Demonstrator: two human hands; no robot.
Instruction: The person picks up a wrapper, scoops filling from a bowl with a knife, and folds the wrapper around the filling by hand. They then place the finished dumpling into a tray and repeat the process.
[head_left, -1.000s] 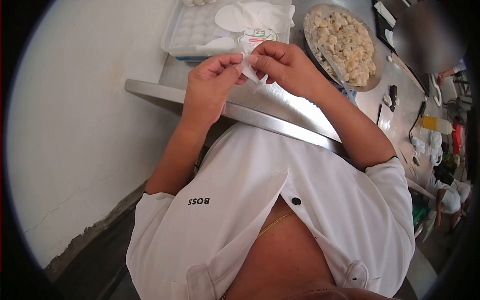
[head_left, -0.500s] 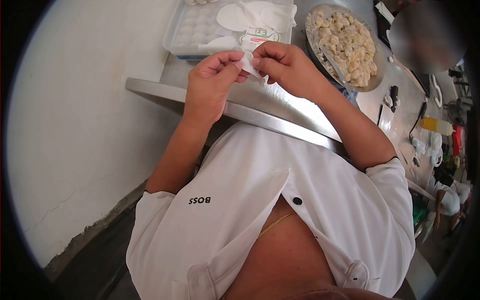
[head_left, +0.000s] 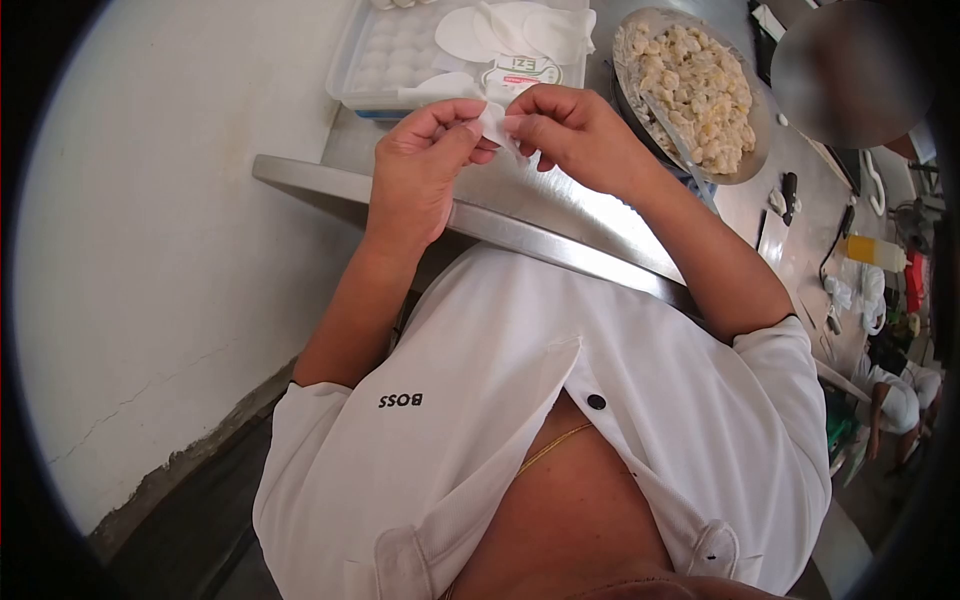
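Both of my hands pinch one small white dough wrapper (head_left: 497, 128) above the near edge of the steel table (head_left: 560, 215). My left hand (head_left: 420, 170) holds its left side with thumb and fingertips. My right hand (head_left: 575, 135) grips its right side, fingers curled. What lies inside the folded wrapper is hidden by my fingers. Just behind my hands stands a white plastic tray (head_left: 385, 60) with round wrappers (head_left: 500, 30) and a labelled packet (head_left: 520, 70) on it.
A metal bowl (head_left: 745, 165) full of pale filling, with a spoon (head_left: 672, 135) in it, stands at the right rear. Farther right lie small tools, a yellow bottle (head_left: 872, 250) and another person. A white wall runs along the left.
My hands have kept working the wrapper in place, the fingers shifting slightly and rising a little. The view has moved a touch.
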